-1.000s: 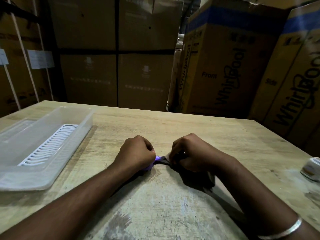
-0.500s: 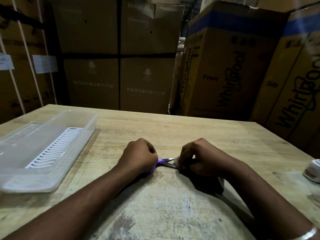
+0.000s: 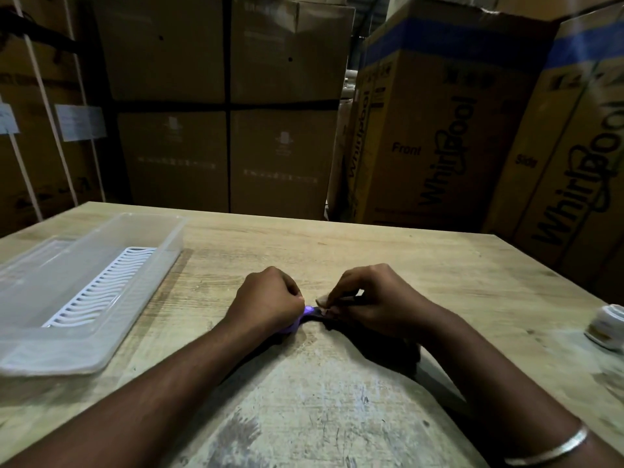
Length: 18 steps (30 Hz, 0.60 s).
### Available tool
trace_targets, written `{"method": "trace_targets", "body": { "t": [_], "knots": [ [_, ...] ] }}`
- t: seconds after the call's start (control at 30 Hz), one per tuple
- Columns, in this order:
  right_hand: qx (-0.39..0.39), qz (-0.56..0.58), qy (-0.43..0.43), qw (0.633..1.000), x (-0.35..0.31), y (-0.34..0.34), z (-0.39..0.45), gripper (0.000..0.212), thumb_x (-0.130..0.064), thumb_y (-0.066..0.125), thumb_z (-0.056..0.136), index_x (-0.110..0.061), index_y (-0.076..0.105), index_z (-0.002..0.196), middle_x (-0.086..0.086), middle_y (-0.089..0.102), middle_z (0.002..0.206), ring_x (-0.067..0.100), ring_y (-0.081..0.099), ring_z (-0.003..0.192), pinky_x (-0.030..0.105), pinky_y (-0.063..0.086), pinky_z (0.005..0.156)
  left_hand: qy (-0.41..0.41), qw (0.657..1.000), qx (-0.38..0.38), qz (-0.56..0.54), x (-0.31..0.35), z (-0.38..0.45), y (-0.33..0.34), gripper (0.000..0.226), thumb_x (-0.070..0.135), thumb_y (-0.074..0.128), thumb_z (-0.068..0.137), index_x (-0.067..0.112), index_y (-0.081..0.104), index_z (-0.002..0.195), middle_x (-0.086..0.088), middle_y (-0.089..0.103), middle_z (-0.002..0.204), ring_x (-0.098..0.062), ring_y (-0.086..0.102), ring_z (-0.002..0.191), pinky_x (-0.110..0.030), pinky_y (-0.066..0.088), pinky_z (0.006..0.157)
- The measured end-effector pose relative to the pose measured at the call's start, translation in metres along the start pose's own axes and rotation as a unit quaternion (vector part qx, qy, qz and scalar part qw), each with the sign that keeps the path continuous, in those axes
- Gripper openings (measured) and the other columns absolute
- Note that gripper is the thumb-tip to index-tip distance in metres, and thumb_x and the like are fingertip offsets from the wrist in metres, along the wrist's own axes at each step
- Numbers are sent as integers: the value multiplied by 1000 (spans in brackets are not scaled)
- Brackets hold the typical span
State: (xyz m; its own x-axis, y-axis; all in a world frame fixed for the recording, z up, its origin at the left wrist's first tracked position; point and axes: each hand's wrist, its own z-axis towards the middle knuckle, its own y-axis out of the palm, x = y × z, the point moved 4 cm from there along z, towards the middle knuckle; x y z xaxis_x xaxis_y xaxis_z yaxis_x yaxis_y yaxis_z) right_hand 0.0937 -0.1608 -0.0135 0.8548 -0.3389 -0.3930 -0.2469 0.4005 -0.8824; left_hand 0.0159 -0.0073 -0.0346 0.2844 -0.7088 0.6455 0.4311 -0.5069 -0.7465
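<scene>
Bare forearms, silver bangle (image 3: 547,449)

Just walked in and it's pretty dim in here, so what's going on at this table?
A person is working with both hands at a wooden table. The left hand grips purple-handled scissors, blades pointing toward the right hand, which pinches a small pale piece right at the blades. Whether a cut has been made is too dark to tell. A clear plastic tray sits off to the left.
</scene>
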Motion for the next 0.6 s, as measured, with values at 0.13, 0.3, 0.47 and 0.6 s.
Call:
{"method": "trace_targets", "body": {
  "t": [0.13, 0.3, 0.47, 0.6],
  "knots": [
    [-17, -37, -26, 999, -9, 12, 6, 19, -15, 75, 82, -18, 77, 101, -2, 75, 100, 6, 67, 89, 15, 53, 78, -2, 1000, 5, 4, 1, -1, 0, 17, 14, 65, 84, 19, 80, 78, -3, 77, 94, -7, 53, 67, -22, 45, 64],
    [-30, -12, 33, 999, -4, 8, 7, 16, -15, 76, 80, -21, 79, 95, -6, 76, 94, 4, 68, 85, 11, 53, 74, -4, 1000, 9, 3, 2, -2, -1, 17, 15, 65, 85, 19, 80, 78, -3, 76, 92, -3, 49, 62, -23, 45, 65],
    [-43, -13, 97, 994, 9, -2, 4, 10, -20, 77, 79, -23, 80, 88, -6, 77, 86, 0, 69, 76, 11, 54, 66, -8, 1000, 5, 3, 3, -4, 0, 17, 14, 65, 85, 18, 80, 79, -2, 75, 87, -2, 49, 58, -20, 44, 61],
    [77, 32, 129, 988, 16, -7, 6, 8, -19, 76, 81, -19, 79, 88, -4, 77, 86, -1, 68, 74, 8, 50, 61, -16, 1000, 2, 0, 2, -3, -1, 18, 13, 66, 83, 19, 78, 71, 8, 64, 63, -2, 54, 60, -16, 42, 51]
  ]
}}
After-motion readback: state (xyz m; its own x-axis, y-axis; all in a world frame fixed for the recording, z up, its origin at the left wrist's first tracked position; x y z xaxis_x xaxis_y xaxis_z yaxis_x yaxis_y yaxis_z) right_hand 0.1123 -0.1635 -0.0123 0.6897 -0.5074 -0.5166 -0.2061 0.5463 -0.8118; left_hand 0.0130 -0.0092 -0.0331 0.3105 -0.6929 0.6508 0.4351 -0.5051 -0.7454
